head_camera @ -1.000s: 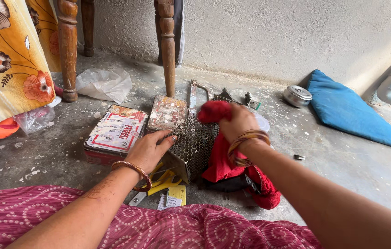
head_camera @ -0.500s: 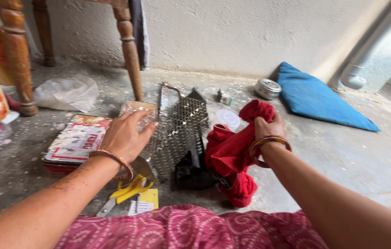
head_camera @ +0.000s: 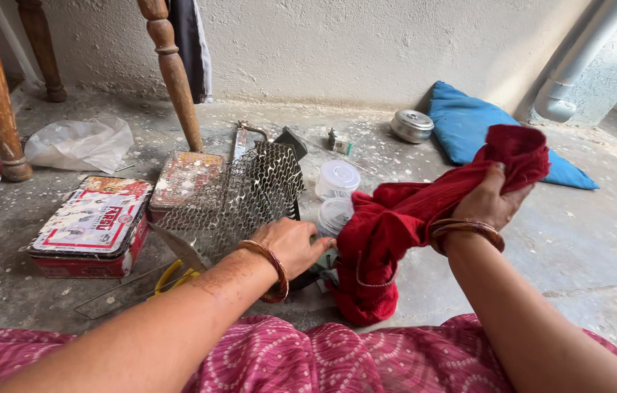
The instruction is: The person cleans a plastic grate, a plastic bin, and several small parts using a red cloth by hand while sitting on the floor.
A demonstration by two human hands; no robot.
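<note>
Up at right, the right hand (head_camera: 494,204) bunches the red cloth (head_camera: 396,225), lifting it off the floor so its tail drapes down. Meanwhile the left hand (head_camera: 294,244), fingers curled, rests beside the metal mesh grate (head_camera: 239,196), steadying it.

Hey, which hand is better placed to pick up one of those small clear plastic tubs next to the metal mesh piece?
Left. The left hand is empty and rests right beside the nearer plastic tub, while the right hand is gripping the red cloth and is farther away.
</note>
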